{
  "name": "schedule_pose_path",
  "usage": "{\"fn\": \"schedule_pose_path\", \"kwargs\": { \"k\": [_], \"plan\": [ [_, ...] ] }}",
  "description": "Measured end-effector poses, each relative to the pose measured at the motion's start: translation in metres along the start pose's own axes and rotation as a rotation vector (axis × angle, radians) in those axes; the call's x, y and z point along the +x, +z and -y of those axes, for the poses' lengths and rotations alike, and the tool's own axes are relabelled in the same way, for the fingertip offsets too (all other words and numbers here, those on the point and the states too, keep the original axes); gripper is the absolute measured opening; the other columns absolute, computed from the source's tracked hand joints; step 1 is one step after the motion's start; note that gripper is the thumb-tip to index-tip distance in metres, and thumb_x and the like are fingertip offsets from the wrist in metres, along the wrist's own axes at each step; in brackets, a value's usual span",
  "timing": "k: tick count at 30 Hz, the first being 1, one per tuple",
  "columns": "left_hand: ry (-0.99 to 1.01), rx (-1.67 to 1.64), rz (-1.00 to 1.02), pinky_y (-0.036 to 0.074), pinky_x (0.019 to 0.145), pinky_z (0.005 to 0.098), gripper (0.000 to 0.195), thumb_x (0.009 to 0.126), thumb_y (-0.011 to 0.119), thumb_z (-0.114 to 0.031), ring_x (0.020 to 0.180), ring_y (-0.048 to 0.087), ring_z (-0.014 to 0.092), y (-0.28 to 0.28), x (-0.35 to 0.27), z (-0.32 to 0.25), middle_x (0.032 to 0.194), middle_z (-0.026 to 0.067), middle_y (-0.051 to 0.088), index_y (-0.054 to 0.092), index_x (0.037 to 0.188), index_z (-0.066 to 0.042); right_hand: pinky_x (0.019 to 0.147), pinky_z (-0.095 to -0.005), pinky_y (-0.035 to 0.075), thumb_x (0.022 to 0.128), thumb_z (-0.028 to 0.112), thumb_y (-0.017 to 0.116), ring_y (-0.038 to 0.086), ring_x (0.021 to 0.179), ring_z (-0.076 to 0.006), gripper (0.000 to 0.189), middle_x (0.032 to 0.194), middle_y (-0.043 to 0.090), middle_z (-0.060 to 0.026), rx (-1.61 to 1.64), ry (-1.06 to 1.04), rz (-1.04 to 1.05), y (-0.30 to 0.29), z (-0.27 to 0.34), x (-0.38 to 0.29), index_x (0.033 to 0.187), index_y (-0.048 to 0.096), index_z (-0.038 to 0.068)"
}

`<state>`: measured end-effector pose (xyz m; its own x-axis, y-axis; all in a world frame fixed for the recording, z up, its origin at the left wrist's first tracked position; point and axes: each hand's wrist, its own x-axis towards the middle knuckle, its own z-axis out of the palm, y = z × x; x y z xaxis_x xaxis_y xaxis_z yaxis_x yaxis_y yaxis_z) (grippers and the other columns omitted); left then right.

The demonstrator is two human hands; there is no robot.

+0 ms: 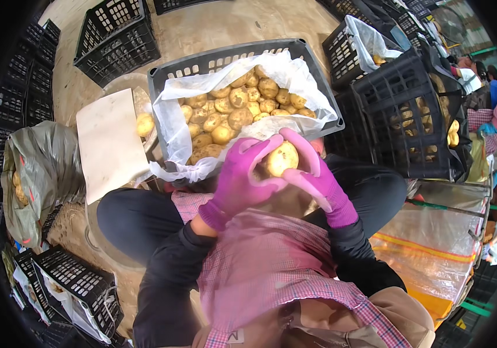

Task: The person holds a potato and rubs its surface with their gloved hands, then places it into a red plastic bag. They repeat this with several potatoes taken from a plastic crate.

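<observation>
Between my two gloved hands, above the near edge of the crate, is a round yellow potato (283, 159) with brown patches on its skin. My left hand (242, 174), in a purple knit glove, curls around its left side. On the other side, the fingers and thumb of my right hand (318, 174) grip it, in a matching glove with paler fingers. Just beyond stands a black plastic crate (226, 64) lined with thin white sheeting (174, 93). Many potatoes (238, 98) lie heaped inside the lining.
A cardboard sheet (111, 143) lies left of the crate, beside a lone potato (145, 125). Further left sits a grey-green plastic sack (50, 161) with potatoes. Stacked black crates (398, 108) rise at the right. Another crate (115, 43) stands far left. People are in the right background.
</observation>
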<state>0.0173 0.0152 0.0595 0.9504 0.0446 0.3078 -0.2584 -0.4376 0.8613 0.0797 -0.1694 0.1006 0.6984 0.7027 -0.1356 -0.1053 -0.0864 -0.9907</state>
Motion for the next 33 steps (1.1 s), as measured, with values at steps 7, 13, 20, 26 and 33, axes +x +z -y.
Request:
{"fn": "schedule_pose_path", "kwargs": {
  "k": [7, 13, 20, 26, 33],
  "plan": [
    [0.078, -0.016, -0.017, 0.039, 0.105, 0.0431, 0.082, 0.068, 0.079, -0.034, 0.121, 0.051, 0.035, 0.011, 0.006, 0.003, 0.132, 0.0178, 0.053, 0.049, 0.136, -0.002, 0.109, -0.0425, 0.038, 0.104, 0.035, 0.039, 0.045, 0.131, -0.0269, 0.053, 0.143, 0.043, -0.0138, 0.931, 0.254, 0.034, 0.006, -0.024, -0.002, 0.147, 0.031, 0.006],
    [0.042, 0.092, 0.015, 0.039, 0.103, 0.0436, 0.079, 0.072, 0.077, -0.035, 0.119, 0.052, 0.035, 0.008, 0.004, -0.001, 0.130, 0.0187, 0.054, 0.047, 0.137, -0.001, 0.094, -0.0334, 0.047, 0.104, 0.038, 0.038, 0.057, 0.111, -0.0195, 0.051, 0.128, 0.055, -0.0123, 0.845, 0.297, -0.047, 0.014, -0.017, 0.000, 0.142, 0.036, 0.005],
    [0.126, 0.274, -0.071, 0.043, 0.091, 0.0437, 0.066, 0.083, 0.067, -0.040, 0.104, 0.058, 0.033, 0.016, 0.001, 0.001, 0.116, 0.0186, 0.060, 0.049, 0.134, -0.001, 0.053, -0.0171, 0.032, 0.103, 0.039, 0.038, 0.044, 0.062, -0.0040, 0.042, 0.085, 0.064, 0.0001, 0.360, 0.348, -0.195, 0.021, -0.029, -0.003, 0.123, 0.050, 0.005],
    [0.012, 0.245, -0.043, 0.045, 0.089, 0.0450, 0.053, 0.084, 0.062, -0.024, 0.102, 0.057, 0.035, 0.019, -0.009, 0.012, 0.115, 0.0186, 0.058, 0.052, 0.131, -0.003, 0.070, -0.0228, 0.048, 0.103, 0.042, 0.039, 0.062, 0.082, -0.0135, 0.049, 0.099, 0.065, -0.0048, 0.557, 0.331, -0.123, 0.028, -0.029, -0.005, 0.131, 0.046, 0.004],
    [0.110, 0.031, -0.042, 0.046, 0.090, 0.0461, 0.045, 0.085, 0.065, -0.026, 0.102, 0.059, 0.034, 0.013, 0.003, 0.008, 0.121, 0.0194, 0.060, 0.055, 0.123, -0.002, 0.085, -0.0324, 0.049, 0.103, 0.034, 0.044, 0.065, 0.093, -0.0215, 0.047, 0.115, 0.062, -0.0100, 1.008, 0.406, -0.263, 0.039, 0.009, 0.000, 0.136, 0.042, 0.001]
  ]
}}
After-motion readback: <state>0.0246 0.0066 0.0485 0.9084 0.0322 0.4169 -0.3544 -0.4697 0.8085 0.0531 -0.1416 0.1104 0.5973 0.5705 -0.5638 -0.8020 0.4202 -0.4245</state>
